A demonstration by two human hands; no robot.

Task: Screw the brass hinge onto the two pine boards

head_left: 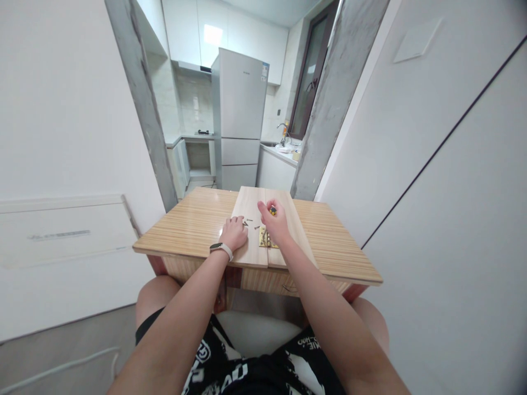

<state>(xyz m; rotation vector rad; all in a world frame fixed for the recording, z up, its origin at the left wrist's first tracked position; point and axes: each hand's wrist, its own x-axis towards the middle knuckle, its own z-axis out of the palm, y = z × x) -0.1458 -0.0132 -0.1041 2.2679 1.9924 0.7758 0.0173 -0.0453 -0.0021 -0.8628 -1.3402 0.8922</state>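
Note:
My right hand (276,224) is closed around a screwdriver with a black and yellow handle (272,210); its shaft is mostly hidden. Just below this hand, a brass-coloured hinge (262,238) lies over the seam between two pale wooden boards, partly covered by my wrist. My left hand (234,232) rests on the left board (253,255) with its fingers stretched out. Close to its fingertips lie small screws (250,220), and another screw (257,227) sits nearer the hinge. The right board (294,227) runs beneath my right forearm.
Both boards lie on a wood-grain table (197,219) with drawers below its front edge. White walls stand at left and right. Beyond the table are a grey fridge (242,99) and a counter with a sink tap (283,131).

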